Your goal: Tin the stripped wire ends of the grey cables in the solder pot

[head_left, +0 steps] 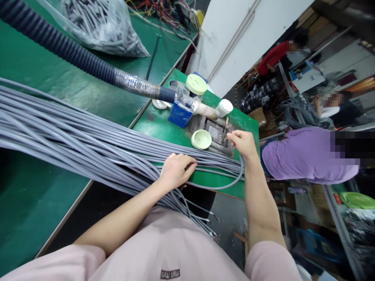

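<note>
My right hand (242,143) pinches the end of a grey cable (225,187), whose thin coloured wires show just past the fingertips. The cable loops down and left from it. Close by those wires is a dark, square solder pot (216,130) with a silvery middle. My left hand (176,170) rests on a long bundle of grey cables (117,150), its fingers lying over them and the thumb apart. Several stripped cable ends (212,224) hang below the bundle in front of my body.
A pale green cup (201,139) stands beside the pot. Behind are a white jar (225,107), a green lid (196,84) and a blue box (180,114). A black corrugated hose (88,62) crosses above the green table (149,136). Co-workers, one in a purple shirt (304,154), are at right.
</note>
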`<move>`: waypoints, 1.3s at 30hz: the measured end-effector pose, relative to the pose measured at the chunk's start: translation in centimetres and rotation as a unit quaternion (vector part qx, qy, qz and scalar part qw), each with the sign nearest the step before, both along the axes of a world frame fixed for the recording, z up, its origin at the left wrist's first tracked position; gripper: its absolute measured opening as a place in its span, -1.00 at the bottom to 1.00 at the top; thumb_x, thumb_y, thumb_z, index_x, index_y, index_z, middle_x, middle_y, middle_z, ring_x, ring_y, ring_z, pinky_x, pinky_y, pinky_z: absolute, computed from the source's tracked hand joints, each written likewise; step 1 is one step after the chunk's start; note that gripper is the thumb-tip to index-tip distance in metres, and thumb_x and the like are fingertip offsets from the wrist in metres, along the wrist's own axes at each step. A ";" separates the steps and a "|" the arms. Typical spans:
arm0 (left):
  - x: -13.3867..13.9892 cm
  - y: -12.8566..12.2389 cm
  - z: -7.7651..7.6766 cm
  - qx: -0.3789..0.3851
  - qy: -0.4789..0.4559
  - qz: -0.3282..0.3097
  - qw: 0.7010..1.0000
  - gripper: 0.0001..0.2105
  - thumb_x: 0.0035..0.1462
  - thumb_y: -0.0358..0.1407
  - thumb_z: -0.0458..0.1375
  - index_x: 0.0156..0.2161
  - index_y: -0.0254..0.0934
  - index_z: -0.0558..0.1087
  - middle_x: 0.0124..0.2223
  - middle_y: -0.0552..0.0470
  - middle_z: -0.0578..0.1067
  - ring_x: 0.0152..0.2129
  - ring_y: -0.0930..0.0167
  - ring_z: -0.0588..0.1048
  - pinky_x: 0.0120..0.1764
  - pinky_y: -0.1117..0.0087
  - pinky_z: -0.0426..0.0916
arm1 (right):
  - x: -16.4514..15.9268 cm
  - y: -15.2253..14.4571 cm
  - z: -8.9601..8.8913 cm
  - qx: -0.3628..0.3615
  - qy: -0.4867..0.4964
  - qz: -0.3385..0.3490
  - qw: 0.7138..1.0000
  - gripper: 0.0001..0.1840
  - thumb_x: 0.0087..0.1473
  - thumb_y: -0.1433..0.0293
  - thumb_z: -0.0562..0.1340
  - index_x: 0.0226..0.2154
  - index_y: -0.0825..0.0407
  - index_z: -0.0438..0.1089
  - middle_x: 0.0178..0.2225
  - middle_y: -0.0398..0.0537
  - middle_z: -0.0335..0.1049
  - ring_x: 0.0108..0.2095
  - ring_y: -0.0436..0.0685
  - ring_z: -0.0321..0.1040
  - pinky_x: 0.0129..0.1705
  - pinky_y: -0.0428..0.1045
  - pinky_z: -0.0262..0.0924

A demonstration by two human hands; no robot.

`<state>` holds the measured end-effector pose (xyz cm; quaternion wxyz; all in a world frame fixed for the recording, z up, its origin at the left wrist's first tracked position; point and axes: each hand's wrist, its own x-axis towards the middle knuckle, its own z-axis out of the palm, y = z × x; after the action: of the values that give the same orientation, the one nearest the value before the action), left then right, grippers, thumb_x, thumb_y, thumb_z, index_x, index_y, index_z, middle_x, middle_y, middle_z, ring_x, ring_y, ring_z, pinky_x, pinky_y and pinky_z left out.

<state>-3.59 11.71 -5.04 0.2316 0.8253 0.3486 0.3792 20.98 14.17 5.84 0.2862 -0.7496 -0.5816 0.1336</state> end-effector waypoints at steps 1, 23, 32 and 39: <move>-0.1 0.0 0.0 -0.002 -0.002 -0.001 1.000 -0.83 0.21 -0.24 0.05 -0.30 -0.21 0.48 -0.40 0.09 0.55 -0.42 0.44 0.46 -0.34 0.32 0.12 | -0.6 -1.6 0.1 0.021 0.053 0.004 0.998 -0.69 -0.07 0.24 0.21 -0.69 0.05 0.29 -0.76 -0.24 0.15 -0.70 -0.07 0.04 -0.59 -0.10 -0.06; 9.9 -6.7 2.3 -0.394 -0.496 -0.118 0.765 -0.76 -0.11 -0.17 0.34 -0.39 -0.28 0.46 -0.47 0.12 0.46 -0.58 0.54 0.37 -0.46 0.46 0.32 | -6.0 -13.8 -3.9 0.135 0.355 -0.036 0.924 -0.68 0.01 0.20 0.24 -0.62 0.02 0.31 -0.74 -0.27 0.16 -0.72 -0.10 0.05 -0.65 -0.13 -0.03; 8.3 -5.4 2.0 -0.146 -0.393 -0.112 0.901 -0.93 0.10 -0.29 0.20 -0.36 -0.23 0.48 -0.41 0.06 0.44 -0.46 0.47 0.38 -0.35 0.41 0.31 | -6.4 -17.3 -6.6 0.139 0.451 -0.040 0.881 -0.62 0.07 0.23 0.21 -0.04 -0.03 0.29 -0.69 -0.32 0.27 -0.75 -0.11 0.03 -0.70 -0.17 -0.11; 9.5 -6.5 0.8 -0.333 -0.442 -0.163 0.817 -0.81 -0.03 -0.29 0.31 -0.25 -0.23 0.52 -0.36 0.07 0.48 -0.46 0.52 0.41 -0.39 0.50 0.30 | -7.0 -18.6 -8.0 0.209 0.467 -0.087 0.855 -0.58 0.10 0.28 0.20 0.02 -0.03 0.20 -0.68 -0.33 0.25 -0.72 -0.11 0.03 -0.69 -0.20 -0.09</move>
<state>5.86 5.26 -4.26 0.6798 0.4860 0.1742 0.5208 13.99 -4.42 -2.17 0.6843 -0.5695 -0.3263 0.3177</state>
